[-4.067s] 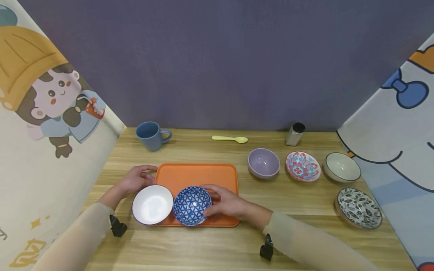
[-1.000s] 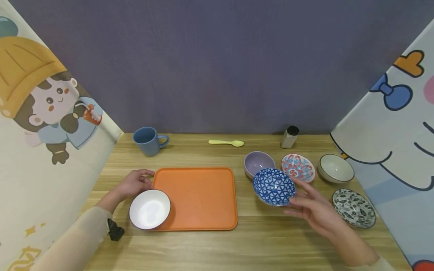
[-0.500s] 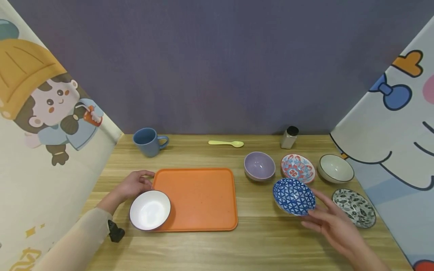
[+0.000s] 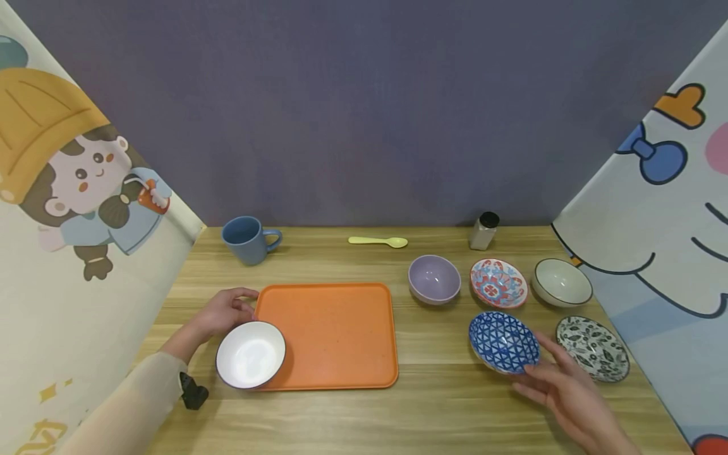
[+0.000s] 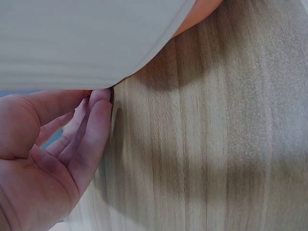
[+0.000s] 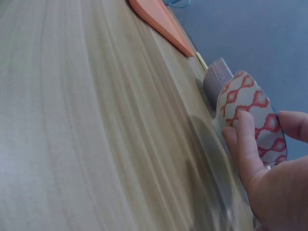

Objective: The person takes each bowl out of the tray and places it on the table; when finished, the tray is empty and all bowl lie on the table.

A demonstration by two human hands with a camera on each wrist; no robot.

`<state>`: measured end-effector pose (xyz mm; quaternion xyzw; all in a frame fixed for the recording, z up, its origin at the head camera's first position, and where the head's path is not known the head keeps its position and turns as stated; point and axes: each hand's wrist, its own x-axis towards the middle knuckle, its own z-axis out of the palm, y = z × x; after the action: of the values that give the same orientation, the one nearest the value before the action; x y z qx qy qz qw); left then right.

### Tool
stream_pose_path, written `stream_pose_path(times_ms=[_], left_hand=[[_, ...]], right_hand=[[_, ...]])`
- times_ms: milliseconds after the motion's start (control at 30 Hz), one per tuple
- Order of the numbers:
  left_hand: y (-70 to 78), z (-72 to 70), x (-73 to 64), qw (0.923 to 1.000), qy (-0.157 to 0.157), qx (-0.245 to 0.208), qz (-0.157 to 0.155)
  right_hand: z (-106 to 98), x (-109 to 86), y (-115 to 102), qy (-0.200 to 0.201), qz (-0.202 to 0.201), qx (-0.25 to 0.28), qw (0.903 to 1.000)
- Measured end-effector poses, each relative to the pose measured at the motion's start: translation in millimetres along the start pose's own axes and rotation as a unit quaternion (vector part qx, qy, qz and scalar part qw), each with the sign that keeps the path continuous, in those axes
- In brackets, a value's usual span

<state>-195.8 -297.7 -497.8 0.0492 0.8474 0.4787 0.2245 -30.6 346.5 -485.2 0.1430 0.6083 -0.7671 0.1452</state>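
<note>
My right hand [image 4: 569, 388] holds the blue-and-white triangle-patterned bowl [image 4: 503, 341] by its right edge. In the right wrist view the outside of that bowl [image 6: 240, 103] is white with red diamond shapes, and several fingers press its wall. It tilts near the table; whether it touches is unclear. On the left, a white dark-rimmed bowl [image 4: 250, 355] overlaps the left edge of the orange tray [image 4: 341, 335]. My left hand [image 4: 224, 313] is behind it, partly hidden. Its fingers [image 5: 98, 115] pinch the edge of the white bowl [image 5: 72, 43] in the left wrist view.
Along the back stand a blue mug [image 4: 247, 240], a yellow spoon [image 4: 375, 241] and a black-capped shaker [image 4: 483, 230]. To the right are a purple bowl [image 4: 434, 279], a red-patterned dish [image 4: 498, 283], a pale bowl [image 4: 562, 282] and a leaf-patterned dish [image 4: 593, 349].
Over the earlier frames, my right hand has carried the blue-and-white bowl from the tray to the right, then lower and nearer me. My left hand and the white bowl have hardly moved.
</note>
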Motion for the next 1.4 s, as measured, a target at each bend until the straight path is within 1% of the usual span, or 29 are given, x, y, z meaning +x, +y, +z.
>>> stream_pose_path(times_ms=[167, 300, 533, 733, 933, 1200, 1300, 1400], left_hand=[[-1.2, 0.1, 0.2, 1.0000, -0.002, -0.003, 0.000], [-1.1, 0.0, 0.0, 1.0000, -0.004, -0.003, 0.000], [-0.7, 0.4, 0.2, 1.0000, -0.004, -0.002, 0.000], [-1.1, 0.0, 0.4, 1.0000, -0.004, -0.005, -0.001], [-2.0, -0.4, 0.4, 1.0000, -0.004, -0.007, -0.003], [-3.7, -0.6, 0.2, 1.0000, -0.001, -0.007, -0.003], [-3.7, -0.6, 0.2, 1.0000, -0.001, -0.007, -0.001], [-3.3, -0.4, 0.1, 1.0000, -0.002, -0.007, 0.000]], right_hand=[[-2.5, -1.5, 5.5, 0.020, 0.016, -0.006, 0.9996], [-4.8, -1.5, 8.8, 0.021, 0.018, 0.000, 0.9996], [-7.7, 0.1, 13.8, 0.021, 0.006, 0.011, 0.9997], [-7.7, -1.1, 21.4, 0.026, 0.011, 0.015, 0.9995], [-9.0, -2.9, 28.6, 0.021, -0.012, 0.019, 0.9995], [-11.0, -6.8, 33.9, 0.051, 0.000, -0.006, 0.9987], [-11.6, -8.2, 35.1, 0.054, -0.005, -0.011, 0.9985], [-12.3, -9.0, 36.1, 0.047, -0.022, -0.010, 0.9986]])
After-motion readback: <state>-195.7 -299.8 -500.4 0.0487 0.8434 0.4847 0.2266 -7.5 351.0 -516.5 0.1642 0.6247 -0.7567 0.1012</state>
